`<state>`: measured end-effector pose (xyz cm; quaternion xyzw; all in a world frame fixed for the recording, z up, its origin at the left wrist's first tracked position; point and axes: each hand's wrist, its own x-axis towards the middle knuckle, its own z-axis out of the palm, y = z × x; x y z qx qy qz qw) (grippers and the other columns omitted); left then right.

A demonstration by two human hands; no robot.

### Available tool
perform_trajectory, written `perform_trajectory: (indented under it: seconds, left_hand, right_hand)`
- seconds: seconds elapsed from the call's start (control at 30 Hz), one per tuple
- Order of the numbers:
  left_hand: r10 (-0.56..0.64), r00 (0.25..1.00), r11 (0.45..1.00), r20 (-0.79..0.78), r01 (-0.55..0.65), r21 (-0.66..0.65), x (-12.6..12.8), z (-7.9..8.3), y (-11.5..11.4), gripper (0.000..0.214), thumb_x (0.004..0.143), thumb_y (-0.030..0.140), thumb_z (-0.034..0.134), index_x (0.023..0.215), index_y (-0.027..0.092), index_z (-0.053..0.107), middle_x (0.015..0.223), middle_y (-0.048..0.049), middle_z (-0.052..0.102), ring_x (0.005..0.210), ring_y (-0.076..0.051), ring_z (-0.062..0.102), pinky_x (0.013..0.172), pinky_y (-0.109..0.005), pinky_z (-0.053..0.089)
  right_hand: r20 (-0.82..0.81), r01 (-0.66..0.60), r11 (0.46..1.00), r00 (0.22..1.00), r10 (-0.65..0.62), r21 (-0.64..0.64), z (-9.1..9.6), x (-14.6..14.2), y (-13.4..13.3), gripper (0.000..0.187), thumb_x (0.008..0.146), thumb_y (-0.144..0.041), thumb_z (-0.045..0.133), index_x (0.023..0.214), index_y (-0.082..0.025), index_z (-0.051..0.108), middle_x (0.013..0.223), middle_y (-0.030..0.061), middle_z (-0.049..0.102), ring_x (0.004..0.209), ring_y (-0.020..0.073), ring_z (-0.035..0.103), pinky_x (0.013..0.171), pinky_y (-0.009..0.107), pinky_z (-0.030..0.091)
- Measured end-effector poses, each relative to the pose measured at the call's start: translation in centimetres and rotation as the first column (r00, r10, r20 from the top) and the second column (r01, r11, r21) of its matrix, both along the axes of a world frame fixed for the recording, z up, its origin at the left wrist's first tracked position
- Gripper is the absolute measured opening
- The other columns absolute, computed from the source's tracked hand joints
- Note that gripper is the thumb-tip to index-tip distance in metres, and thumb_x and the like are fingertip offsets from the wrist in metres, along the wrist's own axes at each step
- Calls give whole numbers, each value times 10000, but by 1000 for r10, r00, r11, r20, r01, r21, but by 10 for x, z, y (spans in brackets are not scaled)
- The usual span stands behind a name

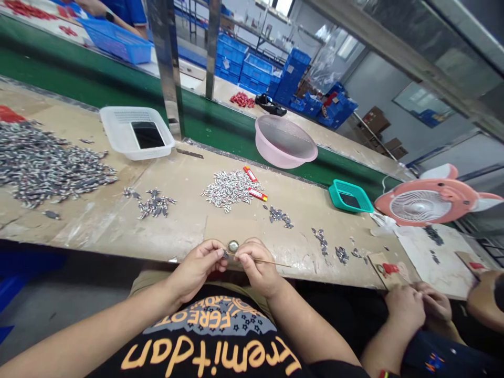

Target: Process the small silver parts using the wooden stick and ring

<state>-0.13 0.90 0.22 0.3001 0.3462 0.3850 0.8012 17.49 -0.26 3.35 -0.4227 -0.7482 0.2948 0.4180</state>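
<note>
My left hand (199,265) is closed in a pinch on a small grey metal part (225,255) at the table's front edge. My right hand (258,268) is closed on a thin wooden stick (271,261) that points to the right. Between my two hands a small round metal cap (233,245) sits on the table. A heap of small silver parts (230,190) with two red-and-yellow sticks (254,184) lies further back in front of me.
A large heap of grey parts (43,165) covers the left. A white basket (136,132), pink bowl (284,142), teal tray (350,196) and pink fan (425,202) stand behind. A co-worker's hands (417,304) work at right. The green conveyor (98,84) runs beyond.
</note>
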Motion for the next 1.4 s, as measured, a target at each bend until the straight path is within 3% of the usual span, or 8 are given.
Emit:
perform_trajectory:
  seconds: [0.17,0.27,0.43,0.67,1.03,1.13,1.3,1.4]
  left_hand:
    - [22,1000,999,15,-22,-23,-4,4,0,109,827,271,605,824,172,562,705,1,591,681,-105,550,654,-221,451]
    - [84,994,996,71,-82,-29,-13,7,7,106,815,261,621,840,174,564,722,4,588,674,-99,553,647,-213,457]
    - [225,970,974,89,-225,-4,-30,3,21,106,806,249,634,840,175,566,739,9,584,670,-89,549,637,-198,459]
    - [217,967,976,134,-217,-13,-38,-6,21,79,827,241,606,847,178,562,730,5,584,675,-93,543,649,-204,457]
    - [190,970,982,153,-188,-24,-39,-7,24,75,834,241,597,839,176,560,712,5,581,673,-95,542,648,-204,454]
    - [205,968,979,148,-203,-27,-38,-6,24,80,828,241,606,842,175,563,730,3,586,681,-94,547,652,-205,457]
    - [263,956,965,131,-263,-18,-35,-5,22,102,806,240,634,856,175,572,751,5,596,707,-101,573,685,-221,470]
    - [298,947,953,118,-302,14,-30,-4,20,107,800,244,642,857,179,580,764,8,609,722,-107,587,699,-232,472]
  right_hand:
    - [-99,41,999,994,-43,-22,-4,13,15,220,946,-284,396,972,-232,608,770,24,655,777,164,601,780,335,463]
    - [121,98,994,987,-103,46,-5,22,46,200,934,-259,429,1004,-226,614,837,37,675,833,176,598,811,336,439]
    - [633,-18,990,771,-73,137,-5,14,102,142,872,-213,538,959,-190,647,925,70,648,914,199,532,868,336,387]
    - [877,-21,996,476,-69,89,-7,-19,128,179,869,-334,550,908,-173,619,929,86,619,943,225,504,873,344,367]
    - [927,49,996,363,-89,76,-10,-25,147,152,859,-188,477,884,-147,621,902,109,646,899,226,554,825,322,394]
    - [903,49,993,414,-115,104,-3,-25,142,142,846,-183,482,852,-149,620,891,105,647,899,226,553,828,320,395]
    - [599,5,997,800,-49,76,14,-31,102,103,781,-123,513,801,-177,599,756,23,627,751,155,558,747,259,417]
    - [416,-2,999,909,-14,38,18,-38,74,118,732,-98,522,775,-185,589,718,2,602,714,138,553,714,239,425]
